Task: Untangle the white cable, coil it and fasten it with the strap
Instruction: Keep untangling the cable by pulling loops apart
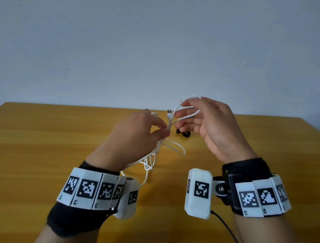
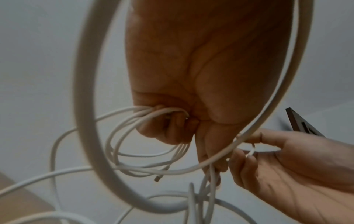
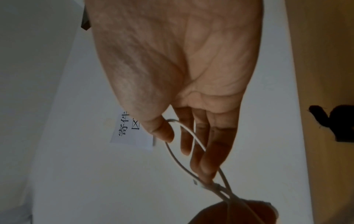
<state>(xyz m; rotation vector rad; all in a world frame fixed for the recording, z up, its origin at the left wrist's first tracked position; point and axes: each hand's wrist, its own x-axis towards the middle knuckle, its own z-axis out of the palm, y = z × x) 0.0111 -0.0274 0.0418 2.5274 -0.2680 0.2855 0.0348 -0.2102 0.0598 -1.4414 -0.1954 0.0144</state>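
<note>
The white cable (image 1: 158, 152) hangs in tangled loops above the wooden table (image 1: 42, 149). My left hand (image 1: 163, 133) grips a bunch of its strands, and in the left wrist view the fingers (image 2: 172, 130) curl round several loops (image 2: 134, 151). Just to the right, my right hand (image 1: 183, 111) holds one loop (image 3: 193, 137) that runs from the thumb across the fingers. A metal-tipped plug (image 1: 169, 112) sticks up between the hands. The black strap (image 1: 183, 134) lies on the table under them, also seen as the strap (image 3: 335, 124) in the right wrist view.
A plain grey wall (image 1: 148, 36) rises behind the table's far edge. A paper sign (image 3: 132, 133) with printed characters hangs on it. A black lead (image 1: 227, 229) trails from the right wrist camera toward the near edge.
</note>
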